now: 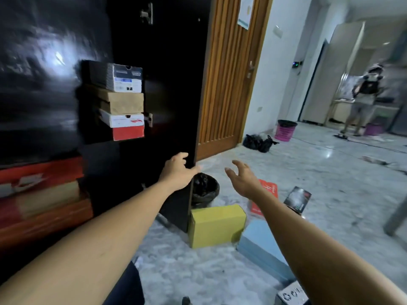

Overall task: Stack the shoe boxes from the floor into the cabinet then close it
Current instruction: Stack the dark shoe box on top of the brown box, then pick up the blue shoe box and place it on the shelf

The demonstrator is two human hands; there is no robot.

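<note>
My left hand grips the outer edge of the open black cabinet door. My right hand hovers beside it with fingers spread and nothing in it. Inside the cabinet a stack of shoe boxes shows: a grey one on top, a brown one under it, a white and red one at the bottom. On the floor lie a yellow box, a light blue box, a red box and a black box.
A glossy black cabinet front on the left reflects orange boxes. A black-lined bin stands behind the door. A wooden door, black bags, a pink bin and a person are further back.
</note>
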